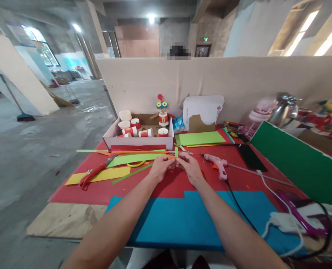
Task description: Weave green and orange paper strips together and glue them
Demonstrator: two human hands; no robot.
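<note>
My left hand (pixel 160 167) and my right hand (pixel 190 167) meet over the red sheet (pixel 143 188) in the middle of the table. Between their pinched fingertips they hold crossed paper strips (pixel 175 156), one orange lying sideways and one green standing upright. How the strips are joined is too small to tell. A pink glue gun (pixel 218 164) lies just right of my right hand, its black cord running toward me. Left of my left hand lie green and yellow paper sheets (pixel 118 164) and red scissors (pixel 94 173).
A white box (pixel 138 141) with red-and-white paper cups and a paper-cup figure (pixel 162 116) stands at the back. A blue sheet (pixel 194 220) lies near me. A black phone (pixel 250 157), green board (pixel 297 160), power strip (pixel 288 222), bottle and kettle crowd the right.
</note>
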